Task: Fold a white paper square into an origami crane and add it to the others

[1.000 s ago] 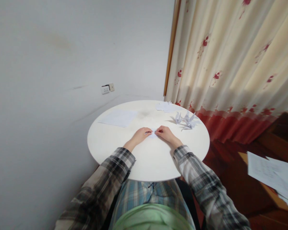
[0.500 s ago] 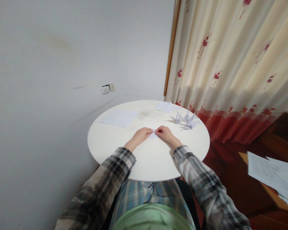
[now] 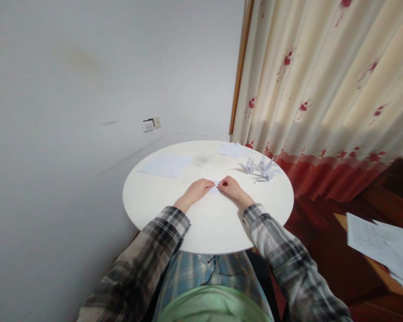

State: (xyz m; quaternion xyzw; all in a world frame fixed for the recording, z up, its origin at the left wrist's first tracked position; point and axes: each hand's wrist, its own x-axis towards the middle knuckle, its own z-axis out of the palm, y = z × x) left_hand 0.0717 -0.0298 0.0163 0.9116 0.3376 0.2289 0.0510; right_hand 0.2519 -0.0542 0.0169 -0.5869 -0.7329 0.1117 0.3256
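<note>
A small folded piece of white paper (image 3: pixel 214 189) lies on the round white table (image 3: pixel 215 228), between my two hands. From the left, my left hand (image 3: pixel 199 188) grips its edge, fingertips close together. On the opposite side my right hand (image 3: pixel 231 187) pinches the paper between thumb and curled forefinger. Parts of the paper are hidden under the fingers. Beyond my right hand stand several folded paper cranes (image 3: pixel 264 167), grouped near the table's right side.
White paper sheets (image 3: pixel 166 165) lie at the table's back left. More paper pieces (image 3: pixel 231 150) sit at the back edge. A wall with a socket (image 3: pixel 147 126) borders the left; a flowered curtain (image 3: pixel 315 89) hangs right. Written sheets (image 3: pixel 379 241) rest on brown furniture at lower right.
Both hands stay almost in place on the paper. Slightly more of the paper shows between the fingertips now.
</note>
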